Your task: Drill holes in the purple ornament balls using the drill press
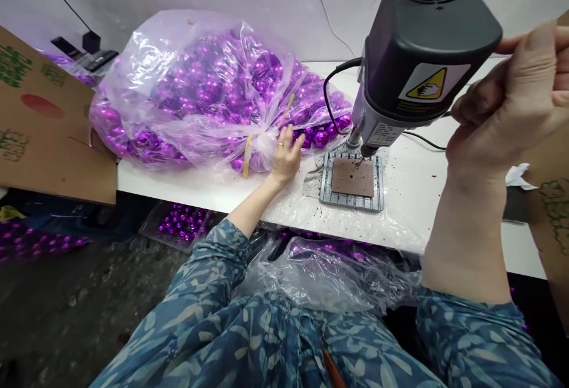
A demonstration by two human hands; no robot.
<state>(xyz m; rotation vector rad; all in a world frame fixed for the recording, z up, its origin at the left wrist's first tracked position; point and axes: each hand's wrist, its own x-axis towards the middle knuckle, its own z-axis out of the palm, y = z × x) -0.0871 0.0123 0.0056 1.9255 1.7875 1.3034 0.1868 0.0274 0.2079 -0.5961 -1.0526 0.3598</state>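
- L hand (287,157) open, fingers spread on purple balls (320,137) at the plastic bag (186,80) mouth.
- R hand (502,100) raised, curled beside drill press (422,50); can't tell grip.
- Brown plate (353,176) on desk (418,192) betw. hands.

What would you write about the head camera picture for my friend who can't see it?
A person's left hand rests at the mouth of a clear bag full of shiny purple balls on a white table. Their right hand is raised beside a small grey drill press, whose bit hangs over a brown board.
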